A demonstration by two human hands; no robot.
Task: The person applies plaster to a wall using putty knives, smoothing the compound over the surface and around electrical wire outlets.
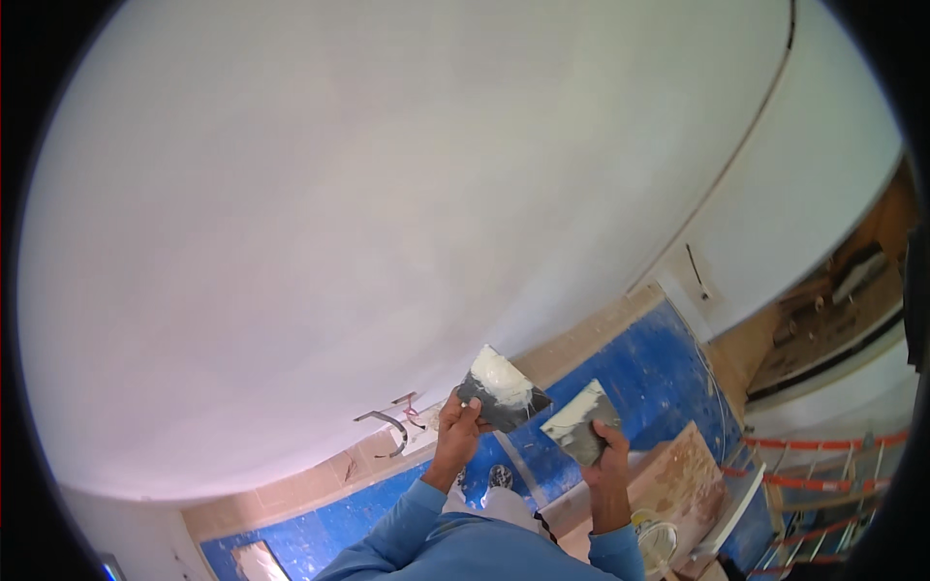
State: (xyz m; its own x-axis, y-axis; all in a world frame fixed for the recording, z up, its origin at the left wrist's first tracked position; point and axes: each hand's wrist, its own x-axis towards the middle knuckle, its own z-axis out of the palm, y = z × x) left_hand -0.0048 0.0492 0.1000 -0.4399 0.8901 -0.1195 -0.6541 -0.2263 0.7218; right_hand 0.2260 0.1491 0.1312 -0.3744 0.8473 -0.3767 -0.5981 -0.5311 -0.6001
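My left hand grips a dark square plastering blade heaped with white paste along its upper part. In my right hand is a second broad blade, smeared with white paste along its far edge. Both blades are held apart in front of me, below the large white wall. My blue sleeves show at the lower edge.
Loose cables come out low on the wall. Blue floor covering runs along it. A dusty pinkish platform with a pail is at lower right, beside orange ladders. An opening shows at right.
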